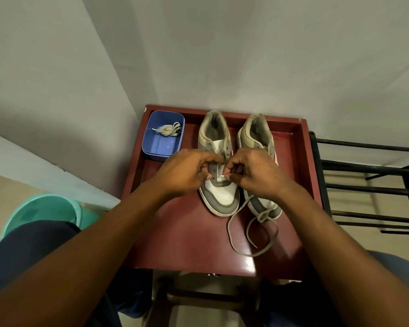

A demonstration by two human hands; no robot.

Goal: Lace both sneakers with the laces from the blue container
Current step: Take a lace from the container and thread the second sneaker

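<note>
Two laces, two sneakers, only one lace in play. Far left on the floor, a teal bucket (pixel 45 208). On the red table (pixel 187 237), back left, the blue container (pixel 159 146) holds the spare lace (pixel 170 129), coiled and untouched. Just right of it sits the first sneaker (pixel 222 197), toe toward the person. The left hand (pixel 187 171) has its fingers curled on the sneaker's left eyelet edge and seems to pinch it steady. The right hand (pixel 253 173) pinches the white tip of the loose lace (pixel 253 234) at a low eyelet. The rest of that lace trails over the toe of the second sneaker (pixel 257 135) and loops on the table.

Step, by my read: threading the bottom eyelets of the first sneaker, so the task is barely begun. Next move needs the tip fed through the hole and the slack pulled. Loops could snag on the second sneaker's toe. Far right, a black metal rack (pixel 364 185), out of the way.
</note>
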